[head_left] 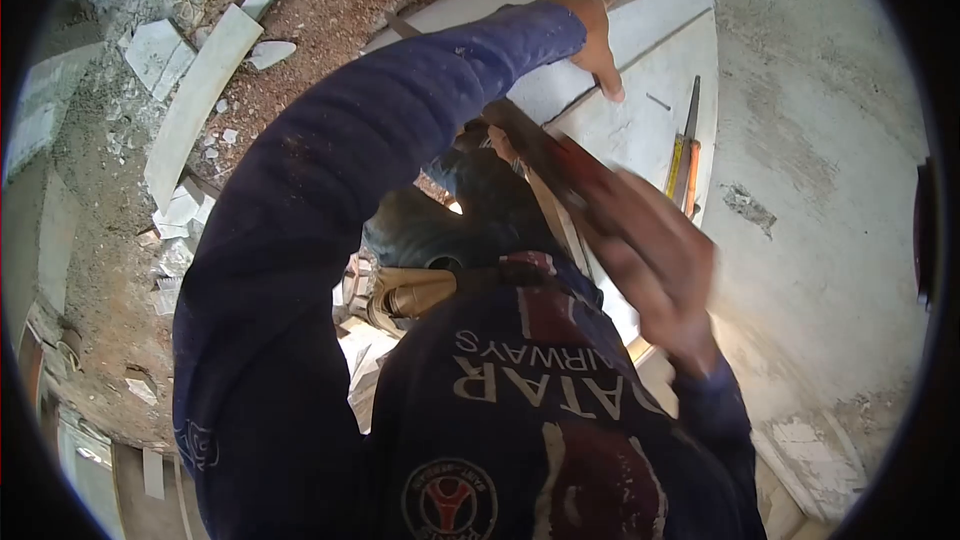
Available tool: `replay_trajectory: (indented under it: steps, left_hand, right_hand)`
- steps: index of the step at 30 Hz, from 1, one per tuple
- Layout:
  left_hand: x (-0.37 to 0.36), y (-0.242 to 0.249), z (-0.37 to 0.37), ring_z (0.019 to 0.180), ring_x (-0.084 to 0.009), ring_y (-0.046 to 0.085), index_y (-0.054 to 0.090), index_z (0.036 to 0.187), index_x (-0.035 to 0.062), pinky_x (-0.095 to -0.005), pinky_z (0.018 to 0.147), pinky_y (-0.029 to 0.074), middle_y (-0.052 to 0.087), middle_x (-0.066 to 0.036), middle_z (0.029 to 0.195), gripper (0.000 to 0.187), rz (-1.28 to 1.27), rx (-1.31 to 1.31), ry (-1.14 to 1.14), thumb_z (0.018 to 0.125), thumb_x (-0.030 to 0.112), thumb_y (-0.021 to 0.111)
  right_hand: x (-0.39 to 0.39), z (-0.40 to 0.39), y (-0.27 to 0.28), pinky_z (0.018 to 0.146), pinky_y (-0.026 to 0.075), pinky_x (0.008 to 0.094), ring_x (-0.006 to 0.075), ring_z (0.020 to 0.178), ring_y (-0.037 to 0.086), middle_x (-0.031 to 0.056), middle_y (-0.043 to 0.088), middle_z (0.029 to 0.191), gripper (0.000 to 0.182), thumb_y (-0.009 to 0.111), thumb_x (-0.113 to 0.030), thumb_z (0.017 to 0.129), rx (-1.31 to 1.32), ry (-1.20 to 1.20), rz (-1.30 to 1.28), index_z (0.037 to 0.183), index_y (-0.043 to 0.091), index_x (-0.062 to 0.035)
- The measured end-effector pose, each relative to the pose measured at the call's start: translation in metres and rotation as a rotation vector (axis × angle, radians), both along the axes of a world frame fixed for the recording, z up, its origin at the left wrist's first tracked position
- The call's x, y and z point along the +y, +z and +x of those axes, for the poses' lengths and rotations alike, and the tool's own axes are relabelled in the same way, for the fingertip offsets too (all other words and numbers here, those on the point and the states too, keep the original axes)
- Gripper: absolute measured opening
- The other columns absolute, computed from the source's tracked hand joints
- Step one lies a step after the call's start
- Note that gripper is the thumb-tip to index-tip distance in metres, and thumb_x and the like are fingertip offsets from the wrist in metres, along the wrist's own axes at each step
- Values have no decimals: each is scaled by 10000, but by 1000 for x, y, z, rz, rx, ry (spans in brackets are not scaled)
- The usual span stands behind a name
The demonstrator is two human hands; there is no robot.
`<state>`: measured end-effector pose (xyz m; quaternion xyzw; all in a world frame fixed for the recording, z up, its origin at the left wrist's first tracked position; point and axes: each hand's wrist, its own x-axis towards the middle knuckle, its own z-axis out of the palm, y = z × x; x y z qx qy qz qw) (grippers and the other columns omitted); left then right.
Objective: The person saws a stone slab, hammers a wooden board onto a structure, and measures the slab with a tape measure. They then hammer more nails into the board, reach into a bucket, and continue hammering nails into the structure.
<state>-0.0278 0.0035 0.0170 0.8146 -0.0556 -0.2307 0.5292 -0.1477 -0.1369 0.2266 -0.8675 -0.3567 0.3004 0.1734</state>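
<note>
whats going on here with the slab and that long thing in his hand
A person in a dark blue shirt bends over a pale stone slab. The left hand presses flat on the slab near its far edge. The right hand grips a long dark tool, blurred with motion, over the slab. An orange-handled tool lies on the slab by its right edge. Broken tile pieces litter the ground to the left.

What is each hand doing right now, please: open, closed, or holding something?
Left hand: open, fingers pressed flat on the white slab.
Right hand: closed around a dark long tool; motion blur hides what the tool is.
</note>
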Motion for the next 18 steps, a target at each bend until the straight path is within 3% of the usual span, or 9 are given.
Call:
replay_trajectory:
  steps: [5,8,9,10,12,13,14,15,18]
  left_hand:
    - [-8,-12,-2,1102,-391,678,221,1570,-26,-376,957,554,659,-312,1210,1412,13,-137,88,488,546,927]
    - [-4,-5,-2,1114,-392,674,219,1572,-20,-376,965,551,646,-316,1234,1415,-24,-56,21,489,552,925]
    - [-3,-3,-2,1114,-392,674,219,1572,-20,-376,965,551,646,-316,1234,1415,-25,-53,17,489,552,925]
    - [-1,-1,-3,1119,-390,672,219,1572,-21,-376,966,551,638,-321,1245,1414,-23,-45,18,490,551,926]
    - [0,1,-5,1125,-388,670,219,1571,-22,-377,966,550,631,-325,1256,1412,-27,-25,17,491,549,927]
    - [1,3,-2,1164,-371,654,191,1576,-25,-378,987,538,621,-288,1303,1414,-2,-19,1,510,544,927]
    - [-1,4,-1,1203,-355,637,164,1581,-27,-379,1009,525,611,-252,1350,1417,15,-6,-13,530,538,927]
    - [2,-2,-1,1203,-355,637,164,1581,-27,-379,1009,525,611,-252,1350,1417,21,-2,6,530,538,927]
    - [1,-2,6,1201,-369,635,169,1583,-20,-388,1007,526,609,-252,1354,1408,-6,-119,57,533,535,926]
  right_hand:
    - [0,-4,9,891,556,372,325,1043,716,242,651,1275,484,654,-60,869,-38,14,-28,1333,586,61]
    - [-32,-30,101,875,594,404,316,1065,713,320,672,1179,661,698,-271,847,210,-533,-66,1324,539,157]
    - [-33,-40,114,864,596,411,354,1005,727,270,710,1092,695,398,-543,1033,20,-398,-120,1250,634,74]
    - [-38,-39,110,864,596,411,354,1005,727,270,710,1092,695,398,-543,1033,22,-399,-118,1250,634,74]
    - [-45,-39,99,837,611,425,327,1005,725,319,679,1153,556,640,-244,911,226,-592,-28,1322,566,123]
    - [-19,-7,60,839,601,383,329,975,731,290,680,1177,456,648,-175,924,-15,13,-196,1272,607,116]
    - [-23,1,14,851,588,373,338,993,725,260,673,1218,372,639,-100,904,-199,225,-56,1210,641,111]
    - [10,8,-8,879,570,369,328,1045,714,248,670,1234,375,619,-39,900,75,-97,-3,1247,611,103]
    - [21,0,-26,937,536,342,301,1122,689,239,670,1252,448,608,-20,888,-94,60,13,1322,568,85]
